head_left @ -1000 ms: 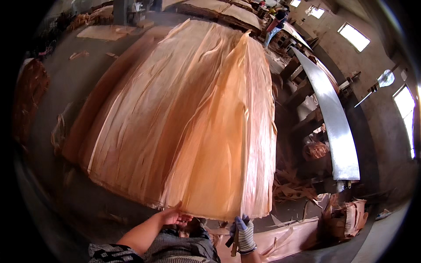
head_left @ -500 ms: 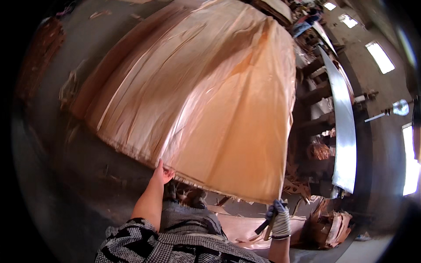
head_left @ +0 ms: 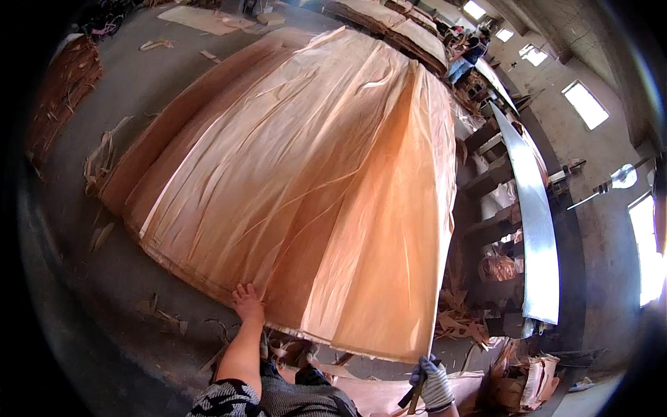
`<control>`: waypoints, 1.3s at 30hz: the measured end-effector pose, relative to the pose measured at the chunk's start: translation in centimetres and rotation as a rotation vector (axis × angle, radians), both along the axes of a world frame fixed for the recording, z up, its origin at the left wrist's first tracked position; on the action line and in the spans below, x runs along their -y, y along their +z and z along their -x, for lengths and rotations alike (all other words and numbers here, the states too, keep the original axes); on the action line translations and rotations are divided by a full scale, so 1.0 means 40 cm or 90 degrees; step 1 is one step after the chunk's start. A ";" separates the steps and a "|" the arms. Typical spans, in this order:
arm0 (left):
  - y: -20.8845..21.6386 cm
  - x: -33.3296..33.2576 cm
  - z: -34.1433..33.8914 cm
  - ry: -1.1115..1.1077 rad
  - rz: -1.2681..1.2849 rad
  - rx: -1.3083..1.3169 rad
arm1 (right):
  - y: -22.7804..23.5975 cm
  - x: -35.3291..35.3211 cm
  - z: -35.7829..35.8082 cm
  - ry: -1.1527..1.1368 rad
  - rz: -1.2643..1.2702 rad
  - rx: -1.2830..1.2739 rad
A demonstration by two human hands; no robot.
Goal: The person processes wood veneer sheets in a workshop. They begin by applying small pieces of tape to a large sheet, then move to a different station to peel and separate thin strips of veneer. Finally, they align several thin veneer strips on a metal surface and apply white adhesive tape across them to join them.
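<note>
A broad stack of thin wood veneer sheets (head_left: 278, 181) fills the middle, its top sheets wavy and creased. My bare left hand (head_left: 248, 302) lies on the stack's near edge with its fingers spread. At the near right corner is my right hand (head_left: 436, 386), in a striped grey and white glove. It is closed round a slim hand tool (head_left: 415, 399) with a tan shaft and a dark part; its exact kind is unclear. The gloved fingertips are at the sheet's corner; whether they pinch it I cannot tell.
A long metal-topped bench (head_left: 538, 243) runs along the right. Veneer scraps (head_left: 524, 382) are heaped at the lower right, and a brown veneer pile (head_left: 66, 97) stands far left. Beyond the stack are more sheets (head_left: 396, 31) and a person (head_left: 469, 55). A bulb (head_left: 624, 176) hangs at the right.
My left hand has gone from pinching the raised sheet edge to lying spread on the stack. The sheet has settled lower. My right hand is lower in view, and the view has tilted up.
</note>
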State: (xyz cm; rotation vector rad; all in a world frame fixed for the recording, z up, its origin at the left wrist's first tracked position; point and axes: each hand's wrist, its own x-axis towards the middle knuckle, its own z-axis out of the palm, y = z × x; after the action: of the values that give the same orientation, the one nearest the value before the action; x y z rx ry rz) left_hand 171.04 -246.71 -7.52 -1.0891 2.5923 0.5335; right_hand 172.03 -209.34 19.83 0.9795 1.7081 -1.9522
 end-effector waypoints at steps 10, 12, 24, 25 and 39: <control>0.272 0.050 -0.066 -0.258 0.153 -0.309 | -0.079 -0.040 -0.021 -0.084 -0.181 -0.097; 0.345 0.025 -0.068 -0.332 0.146 -0.345 | -0.091 -0.056 -0.026 -0.080 -0.167 -0.103; 0.293 -0.199 0.001 -0.567 0.163 -0.067 | -0.144 -0.172 0.000 -0.020 -0.243 -0.181; 0.269 -0.191 0.011 -0.582 0.185 -0.049 | -0.175 -0.177 0.007 -0.016 -0.239 -0.202; 0.133 -0.078 0.001 -0.618 -0.034 0.225 | -0.208 0.111 -0.054 0.011 -0.218 -0.245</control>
State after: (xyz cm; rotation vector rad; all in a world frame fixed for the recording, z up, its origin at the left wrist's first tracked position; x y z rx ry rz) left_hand 171.01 -243.58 -2.19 0.1566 2.3787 0.1408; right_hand 174.20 -213.77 11.50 0.7185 2.3129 -1.9723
